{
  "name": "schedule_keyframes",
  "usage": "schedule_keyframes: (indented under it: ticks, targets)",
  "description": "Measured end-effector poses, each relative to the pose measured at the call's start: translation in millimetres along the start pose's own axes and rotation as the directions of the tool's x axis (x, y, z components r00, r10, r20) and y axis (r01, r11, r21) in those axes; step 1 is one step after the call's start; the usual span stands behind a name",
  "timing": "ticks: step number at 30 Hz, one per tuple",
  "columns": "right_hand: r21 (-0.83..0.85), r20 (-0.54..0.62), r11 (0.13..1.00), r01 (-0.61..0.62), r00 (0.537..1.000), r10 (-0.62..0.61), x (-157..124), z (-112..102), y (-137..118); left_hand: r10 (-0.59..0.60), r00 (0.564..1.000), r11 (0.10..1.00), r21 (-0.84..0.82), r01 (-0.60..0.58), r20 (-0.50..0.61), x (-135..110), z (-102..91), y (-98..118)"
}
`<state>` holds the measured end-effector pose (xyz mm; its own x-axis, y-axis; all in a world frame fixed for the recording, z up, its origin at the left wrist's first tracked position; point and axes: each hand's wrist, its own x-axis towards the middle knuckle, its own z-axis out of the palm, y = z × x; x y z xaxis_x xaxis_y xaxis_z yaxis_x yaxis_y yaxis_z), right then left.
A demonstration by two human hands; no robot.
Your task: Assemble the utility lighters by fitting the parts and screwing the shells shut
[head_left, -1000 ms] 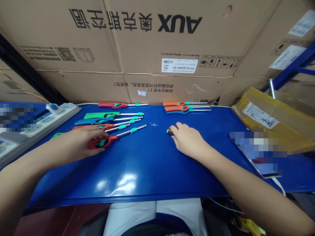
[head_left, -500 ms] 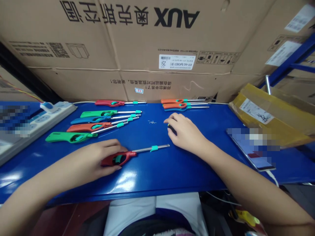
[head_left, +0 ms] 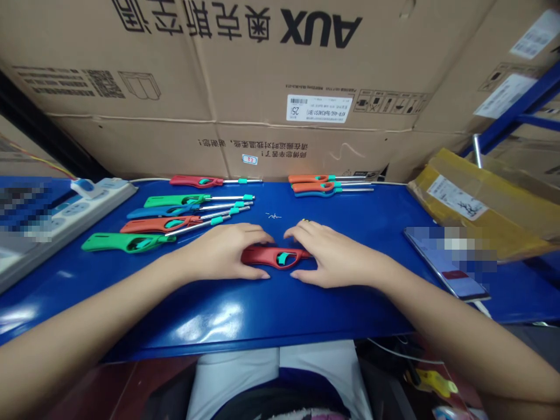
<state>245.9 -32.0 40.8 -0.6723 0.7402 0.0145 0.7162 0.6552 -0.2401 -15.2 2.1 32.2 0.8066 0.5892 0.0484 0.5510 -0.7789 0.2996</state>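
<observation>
A red long-nosed lighter [head_left: 265,255] with a green trigger lies on the blue table in front of me. My left hand [head_left: 223,251] surrounds its rear end, with thumb and fingers spread along either side. Opposite, my right hand [head_left: 339,254] curves around the front end, thumb apart from the fingers, covering the metal tube. Both hands look open rather than clenched on the lighter. A small yellow spot [head_left: 305,220] shows at the right fingers; what it belongs to is unclear. Left of my hands lie other lighters, among them a green one [head_left: 118,242].
An orange lighter [head_left: 310,187] lies among others at the back right, and a red one [head_left: 196,181] at the back left. A power strip [head_left: 94,204] borders the left. A phone [head_left: 446,265] and a yellow-taped box [head_left: 476,204] stand right. Cardboard [head_left: 245,81] forms the back.
The red lighter has moved right with my left hand. My right hand has come lower, over its front end, and the two hands are now close together.
</observation>
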Motion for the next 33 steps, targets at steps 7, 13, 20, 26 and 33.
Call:
schedule_keyframes:
  ticks: [7, 13, 20, 26, 33]
  targets:
    - [-0.012, -0.139, 0.985, 0.17, 0.976, -0.17, 15.3, 27.9, 7.4, -0.018, 1.0, 0.995, -0.096, 0.018, -0.005, -12.6, 3.7, -18.6]
    - [-0.1, -0.138, 0.973, 0.209, 0.965, -0.222, 8.3, 24.7, 12.6, -0.002, 0.997, 0.99, -0.143, -0.01, -0.082, -12.1, 20.4, -12.7]
    - [-0.023, -0.146, 0.98, 0.199, 0.969, -0.2, 4.0, 19.0, 13.4, -0.018, 0.978, 0.994, -0.111, -0.006, -0.208, -12.3, 27.4, -5.5]
    - [-0.096, -0.181, 0.986, 0.135, 0.972, -0.151, 8.0, 25.1, 22.6, -0.035, 0.942, 0.987, -0.157, -0.019, -0.334, -9.9, 32.5, -8.5]
    - [-0.052, -0.283, 0.996, 0.067, 0.956, -0.08, 8.1, 30.8, 25.5, -0.141, 0.944, 0.978, -0.187, 0.087, -0.297, -10.8, 30.3, -6.7]
